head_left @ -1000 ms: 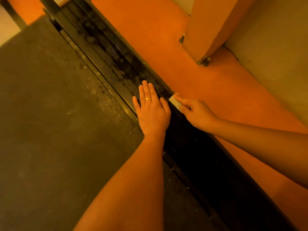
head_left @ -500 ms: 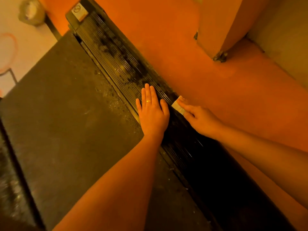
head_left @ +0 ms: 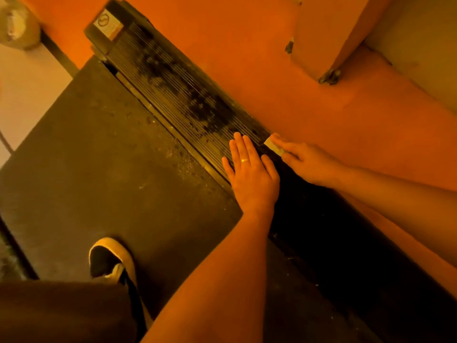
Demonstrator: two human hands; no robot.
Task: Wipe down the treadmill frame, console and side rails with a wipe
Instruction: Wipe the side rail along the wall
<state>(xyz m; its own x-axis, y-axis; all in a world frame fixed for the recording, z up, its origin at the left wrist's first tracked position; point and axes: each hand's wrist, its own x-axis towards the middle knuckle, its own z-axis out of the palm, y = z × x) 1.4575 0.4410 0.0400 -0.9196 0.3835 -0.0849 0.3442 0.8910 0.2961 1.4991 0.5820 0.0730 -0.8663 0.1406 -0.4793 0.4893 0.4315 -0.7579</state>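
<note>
The ribbed side rail [head_left: 178,95] of the treadmill runs diagonally across the view, dusty and blotched dark along its upper half and darker below the hands. The left hand [head_left: 252,177] lies flat on the rail, fingers straight and together, gripping nothing; a ring [head_left: 244,160] shows on one finger. Just beside it, on the rail's outer edge next to the orange floor [head_left: 321,115], the right hand [head_left: 309,162] pinches a small folded wipe [head_left: 273,146] between thumb and fingers, pressing it against the rail. On the other side of the rail lies the speckled belt [head_left: 111,169], where a shoe [head_left: 111,263] stands, partly covered by a dark trouser leg [head_left: 61,310]. No container is in view.

The rail's lower stretch sinks into shadow and shows no detail. A label [head_left: 108,24] sits on the rail's end cap; its print is unreadable. A pale round object [head_left: 17,21] at the top left corner is cut off and blurred.

Compared with half a second ago, the view has pulled back: the shoe and trouser leg have come into frame, and the hands keep the same pose on the rail.
</note>
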